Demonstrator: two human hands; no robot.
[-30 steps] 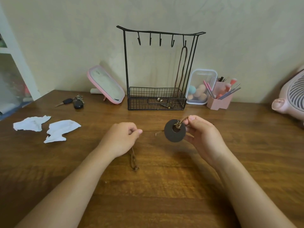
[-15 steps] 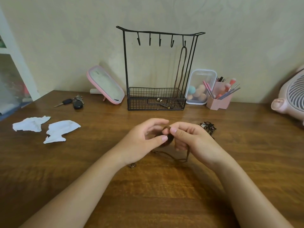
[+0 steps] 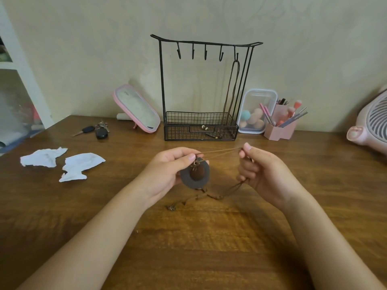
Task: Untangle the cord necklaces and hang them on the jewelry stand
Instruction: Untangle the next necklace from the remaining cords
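My left hand [image 3: 167, 172] pinches the top of a dark ring-shaped pendant [image 3: 195, 175] with a brown bead in its middle. A brown cord [image 3: 219, 152] runs taut from there to my right hand [image 3: 263, 172], which pinches it between thumb and fingers. More of the cord [image 3: 217, 195] droops below my right hand and lies looped on the table with small knots and a coil end. The black wire jewelry stand [image 3: 161, 80] is at the back, with one brown cord necklace [image 3: 230, 88] hung on its rightmost hook and trailing into its basket.
Two crumpled white tissues [image 3: 81, 166] lie at the left, keys [image 3: 98, 130] behind them. A pink mirror [image 3: 136, 108] leans left of the stand. A clear box of sponges [image 3: 255, 111], a pink brush holder [image 3: 280, 128] and a pink fan [image 3: 370, 126] stand at the right.
My hands, together over the pendant half a second ago, have drawn apart. The pendant went from my right hand to my left, and the cord is now stretched between them.
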